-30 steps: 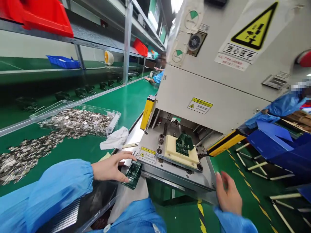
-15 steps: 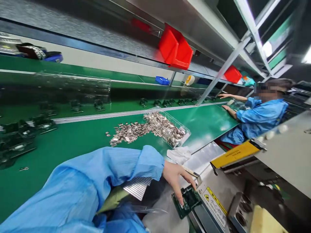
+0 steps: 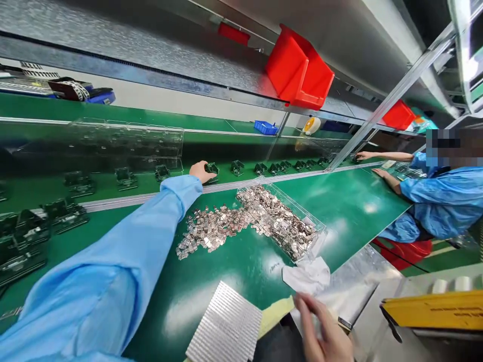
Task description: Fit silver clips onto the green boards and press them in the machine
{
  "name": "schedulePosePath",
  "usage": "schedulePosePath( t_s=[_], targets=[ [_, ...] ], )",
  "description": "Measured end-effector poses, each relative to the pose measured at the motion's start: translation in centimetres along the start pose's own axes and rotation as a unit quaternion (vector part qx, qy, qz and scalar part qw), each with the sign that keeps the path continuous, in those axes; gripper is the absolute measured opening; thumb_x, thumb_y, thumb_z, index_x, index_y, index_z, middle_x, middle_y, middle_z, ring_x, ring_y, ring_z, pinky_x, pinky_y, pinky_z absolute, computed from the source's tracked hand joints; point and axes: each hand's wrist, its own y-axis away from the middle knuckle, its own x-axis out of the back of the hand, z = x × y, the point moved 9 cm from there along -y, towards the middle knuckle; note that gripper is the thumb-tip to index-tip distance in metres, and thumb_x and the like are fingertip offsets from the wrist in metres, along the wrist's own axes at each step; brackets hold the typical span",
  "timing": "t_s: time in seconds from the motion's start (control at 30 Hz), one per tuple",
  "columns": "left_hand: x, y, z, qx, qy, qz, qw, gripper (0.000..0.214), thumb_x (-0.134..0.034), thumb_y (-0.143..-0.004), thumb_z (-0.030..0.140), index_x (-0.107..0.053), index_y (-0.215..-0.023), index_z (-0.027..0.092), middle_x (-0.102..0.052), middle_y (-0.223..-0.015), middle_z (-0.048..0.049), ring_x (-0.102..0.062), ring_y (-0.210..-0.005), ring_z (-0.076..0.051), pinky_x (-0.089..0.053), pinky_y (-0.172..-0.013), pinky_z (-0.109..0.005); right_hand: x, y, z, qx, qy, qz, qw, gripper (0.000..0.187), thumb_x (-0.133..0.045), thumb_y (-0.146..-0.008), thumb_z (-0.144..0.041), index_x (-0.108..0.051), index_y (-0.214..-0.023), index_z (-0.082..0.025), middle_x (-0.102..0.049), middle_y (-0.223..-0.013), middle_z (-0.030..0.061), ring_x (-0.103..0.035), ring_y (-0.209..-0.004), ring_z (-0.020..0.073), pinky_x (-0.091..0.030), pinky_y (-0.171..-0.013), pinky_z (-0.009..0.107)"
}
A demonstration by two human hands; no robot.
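My left hand [image 3: 201,172] reaches to the back strip of the green bench, its fingers closed around a small green circuit board assembly [image 3: 212,172]. The board is at the strip's surface, in line with similar board assemblies [image 3: 126,178] on either side. My right hand [image 3: 325,329] is low at the right, slightly blurred, its fingers loosely bent and apart with nothing visible in them. It is close to a yellow-green strip of material [image 3: 276,312] and a white cloth [image 3: 307,274]. A ridged silvery sheet [image 3: 226,324] lies near the front.
Small metal pieces [image 3: 215,226] are heaped on the bench and in a clear tray [image 3: 319,241]. More boards [image 3: 22,236] cluster at left. A red bin [image 3: 298,70] sits on the overhead shelf. A co-worker [image 3: 445,186] sits at right, beyond a slanted metal post [image 3: 392,95].
My left hand has carried the circuit board assembly from the lower right to the back strip. My right hand has come into view at the lower right. The view has shifted leftward.
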Motion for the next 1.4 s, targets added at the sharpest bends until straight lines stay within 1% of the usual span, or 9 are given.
schedulePosePath(
  t_s=[0.2, 0.33, 0.47, 0.67, 0.87, 1.03, 1.2, 1.3, 1.4],
  targets=[
    [-1.9, 0.0, -1.2, -0.018, 0.029, 0.006, 0.999, 0.085, -0.074, -0.069, 0.045, -0.038, -0.14, 0.012, -0.052, -0.139, -0.018, -0.054, -0.124, -0.028, -0.048, -0.097, -0.033, -14.5, -10.8, -2.5, 0.043, 0.065, -0.164, 0.983, 0.027, -0.046, -0.091, -0.029, -0.072, -0.093, -0.019, -0.073, -0.087, 0.0072, -0.069, -0.077, 0.0222, -0.055, -0.07, 0.033],
    [2.8, 5.3, -5.2, -0.047, 0.027, 0.068, 0.996, 0.053, -0.062, -0.08, 0.044, -0.05, -0.127, 0.022, -0.053, -0.135, -0.0074, -0.055, -0.122, -0.021, -0.05, -0.097, -0.028, -19.8, -14.5, -1.7, 0.029, 0.092, -0.177, 0.98, 0.019, -0.056, -0.086, -0.027, -0.073, -0.088, -0.019, -0.066, -0.084, 0.0089, -0.065, -0.072, 0.0235, -0.05, -0.069, 0.034],
    [8.4, 9.3, -12.4, 0.021, -0.015, 0.161, 0.987, 0.048, -0.065, -0.077, 0.032, -0.05, -0.12, 0.016, -0.052, -0.128, -0.013, -0.055, -0.118, -0.027, -0.048, -0.1, -0.04, -22.2, -15.2, -0.7, 0.011, 0.083, -0.176, 0.981, 0.01, -0.064, -0.08, -0.026, -0.072, -0.079, -0.021, -0.061, -0.086, 0.0081, -0.061, -0.071, 0.0228, -0.046, -0.067, 0.034],
    [8.6, 6.1, -15.6, 0.057, -0.056, 0.178, 0.981, 0.086, -0.075, -0.068, 0.03, -0.031, -0.14, 0.014, -0.041, -0.143, -0.018, -0.046, -0.13, -0.03, -0.037, -0.111, -0.041, -19.8, -14.2, -0.4, -0.013, -0.007, -0.158, 0.987, 0.025, -0.059, -0.081, -0.043, -0.065, -0.073, -0.02, -0.064, -0.069, 0.0045, -0.063, -0.064, 0.0198, -0.053, -0.067, 0.033],
    [7.6, 2.0, -16.5, 0.089, -0.067, 0.152, 0.982, 0.098, -0.081, -0.062, 0.036, -0.03, -0.142, 0.01, -0.051, -0.136, -0.0225, -0.048, -0.127, -0.038, -0.039, -0.107, -0.048, -12.4, -9.5, 0.9, -0.115, -0.153, -0.12, 0.974, 0.037, -0.068, -0.075, -0.051, -0.071, -0.087, -0.016, -0.071, -0.073, 0.0071, -0.069, -0.065, 0.0211, -0.059, -0.062, 0.03],
    [8.4, 2.7, -15.3, 0.079, -0.052, 0.172, 0.981, 0.086, -0.08, -0.062, 0.036, -0.041, -0.133, 0.008, -0.05, -0.132, -0.0219, -0.053, -0.121, -0.036, -0.041, -0.106, -0.045, -6.8, -5.0, 0.4, -0.131, -0.156, -0.077, 0.976, 0.027, -0.074, -0.072, -0.044, -0.077, -0.085, -0.021, -0.073, -0.079, 0.0071, -0.069, -0.064, 0.0196, -0.059, -0.059, 0.025],
    [8.1, 11.5, -8.9, 0.028, 0.136, 0.199, 0.97, 0.078, -0.08, -0.063, 0.034, -0.038, -0.126, 0.017, -0.045, -0.134, -0.0145, -0.064, -0.1, -0.024, -0.057, -0.086, -0.036, -3.9, -1.7, -0.6, -0.173, -0.171, -0.003, 0.97, 0.022, -0.08, -0.067, -0.039, -0.076, -0.078, -0.02, -0.071, -0.075, 0.0059, -0.067, -0.069, 0.0194, -0.058, -0.061, 0.024],
    [4.3, 20.3, -3.3, -0.025, 0.345, 0.06, 0.936, 0.066, -0.084, -0.055, 0.029, -0.044, -0.107, 0.022, -0.054, -0.119, -0.0045, -0.063, -0.103, -0.021, -0.056, -0.088, -0.032, -3.9, 0.4, -1.3, -0.222, -0.247, 0.01, 0.943, 0.025, -0.083, -0.067, -0.034, -0.072, -0.085, -0.02, -0.07, -0.074, 0.0047, -0.067, -0.068, 0.0179, -0.057, -0.062, 0.025],
    [-1.6, 29.7, 1.1, 0.019, 0.441, -0.148, 0.885, 0.061, -0.086, -0.055, 0.022, -0.047, -0.102, 0.022, -0.06, -0.102, -0.001, -0.067, -0.091, -0.018, -0.057, -0.081, -0.029, -4.4, 2.0, -3.2, -0.223, -0.302, -0.017, 0.927, 0.022, -0.08, -0.072, -0.029, -0.067, -0.089, -0.021, -0.069, -0.078, 0.0034, -0.065, -0.07, 0.0156, -0.055, -0.064, 0.023]
  ],
)
